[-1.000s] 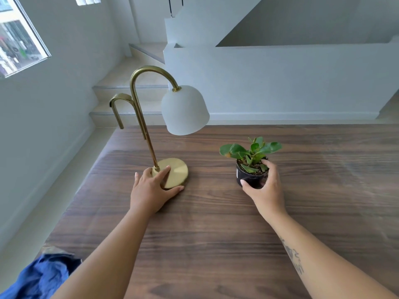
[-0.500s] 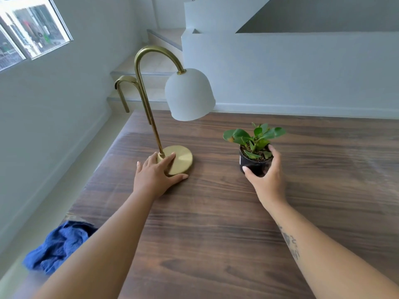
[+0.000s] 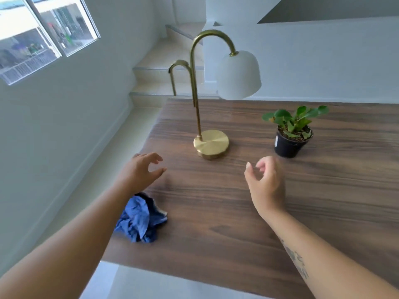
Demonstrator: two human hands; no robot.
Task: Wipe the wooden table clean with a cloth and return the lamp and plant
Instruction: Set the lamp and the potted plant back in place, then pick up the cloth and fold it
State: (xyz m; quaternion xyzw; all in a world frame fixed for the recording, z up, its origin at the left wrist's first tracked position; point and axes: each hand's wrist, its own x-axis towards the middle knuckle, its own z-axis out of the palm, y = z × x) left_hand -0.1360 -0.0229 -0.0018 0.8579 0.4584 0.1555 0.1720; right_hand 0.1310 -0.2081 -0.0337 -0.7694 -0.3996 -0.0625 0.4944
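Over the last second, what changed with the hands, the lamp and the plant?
Both hands let go and drew back toward the person: the left hand came off the lamp base, the right hand off the plant pot. Both now hover open above the table. Lamp and plant stayed upright where they stood; the blue cloth still lies crumpled at the left edge.

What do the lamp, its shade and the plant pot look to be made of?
Lamp: likely brass-finished metal; the gold base shows a brushed sheen and the thin curved stem gleams.
Shade: matte white and smooth, perhaps frosted glass or plastic; the look leaves it open.
Pot: thin black plastic by its look, dull-glossy, with a small white label.
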